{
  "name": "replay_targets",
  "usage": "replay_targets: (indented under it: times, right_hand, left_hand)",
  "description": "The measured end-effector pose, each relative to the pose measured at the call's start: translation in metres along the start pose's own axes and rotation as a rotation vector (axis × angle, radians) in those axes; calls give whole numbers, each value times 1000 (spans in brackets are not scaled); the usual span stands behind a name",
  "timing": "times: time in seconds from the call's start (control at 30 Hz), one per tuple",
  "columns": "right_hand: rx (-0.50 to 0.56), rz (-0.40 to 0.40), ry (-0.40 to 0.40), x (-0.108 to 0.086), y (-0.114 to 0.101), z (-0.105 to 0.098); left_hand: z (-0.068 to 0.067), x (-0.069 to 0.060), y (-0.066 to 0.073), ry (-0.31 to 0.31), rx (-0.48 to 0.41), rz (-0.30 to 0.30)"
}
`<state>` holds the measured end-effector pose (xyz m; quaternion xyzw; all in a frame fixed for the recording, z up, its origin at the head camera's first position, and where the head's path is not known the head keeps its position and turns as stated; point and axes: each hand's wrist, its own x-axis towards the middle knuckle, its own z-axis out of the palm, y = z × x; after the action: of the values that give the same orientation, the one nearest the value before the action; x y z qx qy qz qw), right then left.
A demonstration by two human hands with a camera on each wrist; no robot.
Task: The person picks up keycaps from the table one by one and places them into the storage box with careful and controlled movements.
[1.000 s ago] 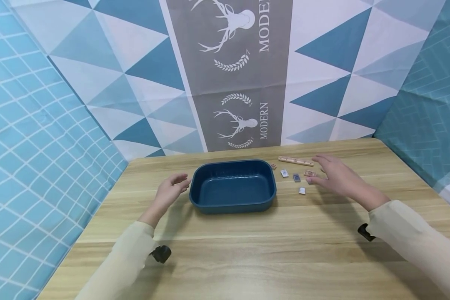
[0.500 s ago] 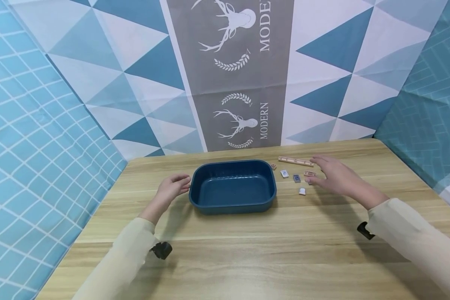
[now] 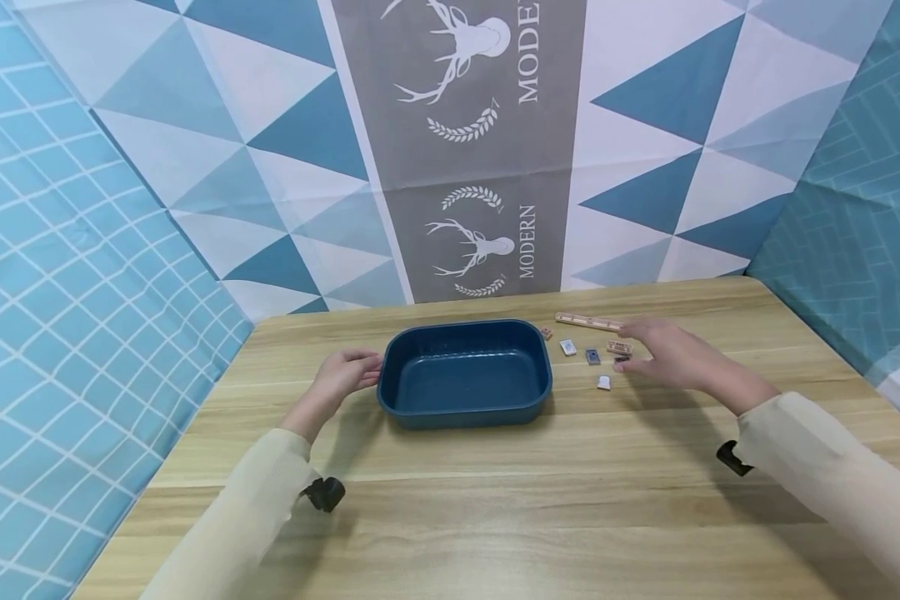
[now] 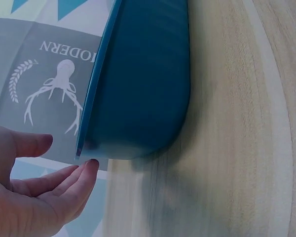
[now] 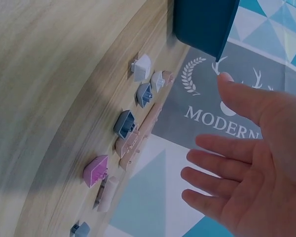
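Left of the box [image 3: 465, 377], the left hand [image 3: 339, 377] has relaxed fingers near its rim; right of it, the right hand [image 3: 671, 358], fingers released, is beside small pieces [image 3: 593, 357]. Table [image 3: 465, 508] extends before the box. Right wrist view (only this) shows a pink piece [image 5: 95, 171].

Front lane free, right side cluttered.
Bare tabletop [image 3: 480, 500] before blue basin [image 3: 467, 418]; its wall blocks left hand [image 3: 337, 380] inward; small pieces [image 3: 592, 357] lie between basin and right hand [image 3: 671, 356]; backdrop [image 3: 630, 167] closes rear.
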<state>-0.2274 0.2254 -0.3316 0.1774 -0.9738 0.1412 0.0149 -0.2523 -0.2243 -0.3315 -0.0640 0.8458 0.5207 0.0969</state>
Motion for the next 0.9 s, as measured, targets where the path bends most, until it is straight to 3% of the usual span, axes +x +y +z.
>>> replay_targets:
  times: [0.4,0.9]
  right_hand:
    - [24,-81,-10,-1,3,1]
    - [22,-198,-57,3,9,10]
  left_hand:
    - [2,4,-3,15,36,-35]
    - [-2,10,-5,-1,90,-21]
